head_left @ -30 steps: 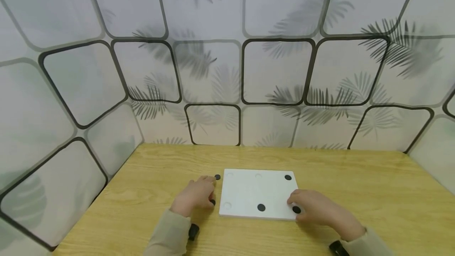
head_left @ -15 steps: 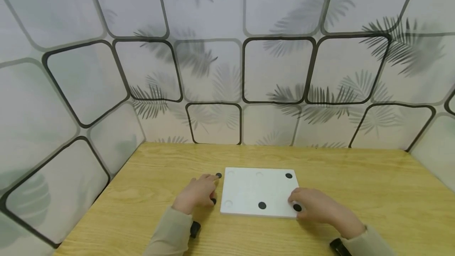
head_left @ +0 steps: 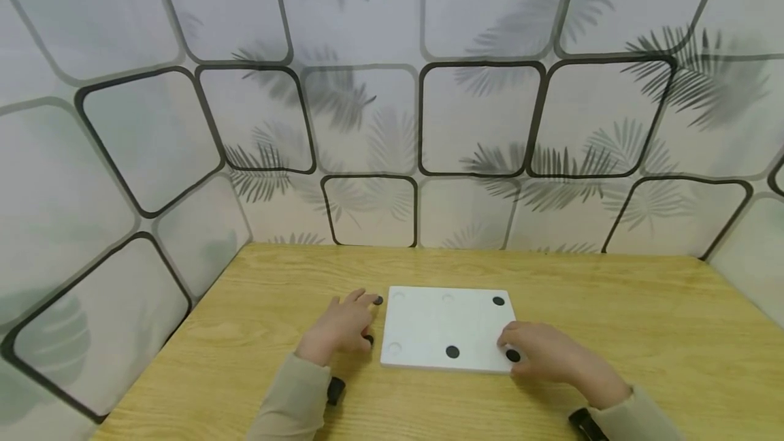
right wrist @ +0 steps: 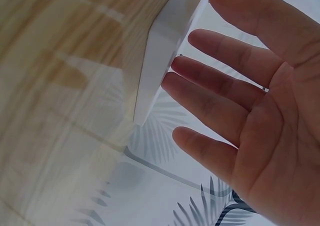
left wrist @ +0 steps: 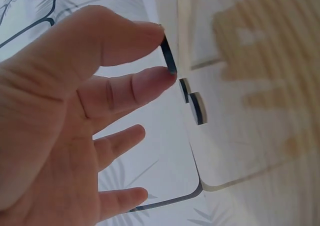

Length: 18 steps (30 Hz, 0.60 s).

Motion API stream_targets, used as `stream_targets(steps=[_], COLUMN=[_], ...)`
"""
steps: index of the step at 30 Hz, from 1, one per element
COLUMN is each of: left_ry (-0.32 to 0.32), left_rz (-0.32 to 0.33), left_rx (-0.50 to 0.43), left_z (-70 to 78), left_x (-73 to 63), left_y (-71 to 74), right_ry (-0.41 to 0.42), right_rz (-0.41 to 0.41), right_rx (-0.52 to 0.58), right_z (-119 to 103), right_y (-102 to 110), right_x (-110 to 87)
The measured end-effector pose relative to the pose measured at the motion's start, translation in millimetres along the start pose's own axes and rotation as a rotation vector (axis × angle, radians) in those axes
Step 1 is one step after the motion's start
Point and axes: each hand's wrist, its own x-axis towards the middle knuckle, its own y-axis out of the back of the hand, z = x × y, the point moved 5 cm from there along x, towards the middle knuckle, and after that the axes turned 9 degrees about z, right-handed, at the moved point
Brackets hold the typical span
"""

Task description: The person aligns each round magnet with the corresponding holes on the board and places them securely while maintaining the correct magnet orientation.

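Observation:
A white board (head_left: 422,329) with round recesses lies on the wooden table. Three black discs sit in it: at far right (head_left: 499,301), front middle (head_left: 452,352) and front right (head_left: 512,355). My left hand (head_left: 339,329) is left of the board; its thumb and index fingertip pinch a black disc (left wrist: 168,55), seen edge-on. Beyond that lie two more discs, a smaller-looking one (left wrist: 184,90) and a nearer one (left wrist: 198,109). At the board's right front corner my right hand (head_left: 542,352) rests beside the front-right disc, fingers nearly straight (right wrist: 220,53).
The table (head_left: 294,271) meets a patterned wall covering (head_left: 367,135) at the back and sides. Both wrists carry black bands, one on the left (head_left: 335,390) and one on the right (head_left: 586,424). Three recesses, such as the front-left recess (head_left: 394,348), hold no disc.
The left hand has risen slightly, and its fingers are more spread. The pinched disc has shifted a little away from me. My right hand stays at the board's corner; the view tilts slightly.

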Motion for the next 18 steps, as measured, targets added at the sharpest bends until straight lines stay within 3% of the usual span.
stream_targets(steps=[10,18], left_ry=[-0.029,-0.057], left_rz=[0.083,0.109], left_rx=[-0.008,-0.024], left_z=[1.5,5.2], left_x=[2.0,6.0], left_y=[6.5,8.0], right_ry=[-0.007,-0.01], right_rz=[-0.004,-0.002], right_rx=[-0.011,-0.002], right_z=[-0.2,1.8], right_y=[0.3,-1.9], right_x=[0.3,-0.2])
